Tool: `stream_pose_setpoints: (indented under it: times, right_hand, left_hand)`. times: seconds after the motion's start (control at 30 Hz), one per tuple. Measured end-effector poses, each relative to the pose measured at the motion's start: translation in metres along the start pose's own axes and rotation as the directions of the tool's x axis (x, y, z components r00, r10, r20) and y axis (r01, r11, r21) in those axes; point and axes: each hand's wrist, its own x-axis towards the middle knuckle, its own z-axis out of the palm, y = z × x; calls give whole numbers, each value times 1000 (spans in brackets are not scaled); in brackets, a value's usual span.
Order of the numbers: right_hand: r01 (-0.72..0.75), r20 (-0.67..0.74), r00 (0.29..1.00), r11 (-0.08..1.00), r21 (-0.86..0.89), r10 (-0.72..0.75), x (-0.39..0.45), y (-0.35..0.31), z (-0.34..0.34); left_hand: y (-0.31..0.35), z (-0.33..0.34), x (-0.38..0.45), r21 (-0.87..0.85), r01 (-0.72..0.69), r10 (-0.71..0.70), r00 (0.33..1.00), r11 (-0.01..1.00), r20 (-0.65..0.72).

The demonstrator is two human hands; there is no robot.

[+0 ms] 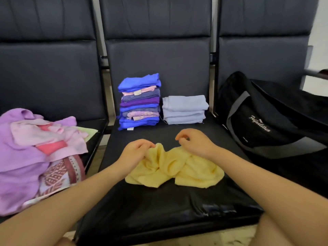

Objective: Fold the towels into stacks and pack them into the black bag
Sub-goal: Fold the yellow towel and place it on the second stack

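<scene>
Towel (174, 168), yellow, pinched by left grip (135, 151); right grip (193, 142) curled empty; bag (262, 118) script unreadable.

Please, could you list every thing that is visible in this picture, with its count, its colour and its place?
yellow towel: one, pale yellow, crumpled on middle seat, front
tall folded stack: one, blue, purple, pink, grey, back of middle seat
short folded stack: one, light grey-blue, right of the tall stack
unfolded pile: one, lilac, pink, red, patterned, on left seat
black bag: one, black with grey trim, on right seat
seats: three, black, in a row
left hand: one, pinches the yellow towel
right hand: one, fingers curled, above the towel
</scene>
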Motion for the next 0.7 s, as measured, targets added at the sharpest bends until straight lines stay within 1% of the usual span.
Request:
stream_pose_setpoints:
  times: [0.03, 0.1, 0.17, 0.23, 0.27, 0.33, 0.4, 0.43, 0.47, 0.53, 0.6, 0.63, 0.7]
  right_hand:
    - [39, -22, 999, 997, -62, -40, 1, -5, 3]
    - [33, 20, 999, 981, -191, -30, 5, -13, 13]
    - [-6, 136, 989, 950, -312, 51, 10, -15, 24]
    - [-18, 278, 949, 908, -419, 147, 13, -12, 34]
    - [1, 330, 929, 890, -457, 168, 14, -9, 37]
    - [78, 380, 917, 883, -463, 118, 16, -3, 42]
    - [140, 392, 920, 916, -375, 20, 17, 3, 46]
    - [155, 397, 918, 933, -325, -14, 16, 5, 48]
    - [138, 405, 914, 949, -282, -13, 16, 6, 50]
    - [11, 402, 913, 982, -188, 67, 19, 6, 48]
    - [-146, 361, 918, 987, -73, 163, 22, 7, 37]
    - [-205, 338, 920, 979, -10, 196, 23, 10, 30]
    - [-258, 330, 919, 962, 90, 215, 21, 17, 17]
  left_hand:
    - [-6, 0, 0, 72, -29, 29, 1000, 997, 2]
    - [-19, -1, 3, 216, -66, 64, 998, 974, 17]
    - [-31, -6, 3, 352, -42, 36, 999, 935, 23]
    - [-40, -10, 3, 475, -10, 5, 1000, 880, 11]
    - [-43, -11, 2, 532, -7, 6, 1000, 847, 4]
    - [-44, -10, 2, 612, -1, -3, 1000, 791, 5]
    - [-42, -10, 4, 638, 0, -35, 998, 770, 42]
    - [-41, -10, 5, 627, -2, -41, 998, 779, 55]
    - [-39, -10, 5, 599, -4, -41, 997, 801, 61]
    - [-35, -13, 4, 493, 0, -30, 998, 870, 53]
    - [-27, -16, 4, 336, 34, -39, 999, 941, 9]
    - [-23, -17, 5, 224, 66, -64, 998, 972, -14]
    - [-17, -20, 7, 19, 140, -139, 990, 990, -33]
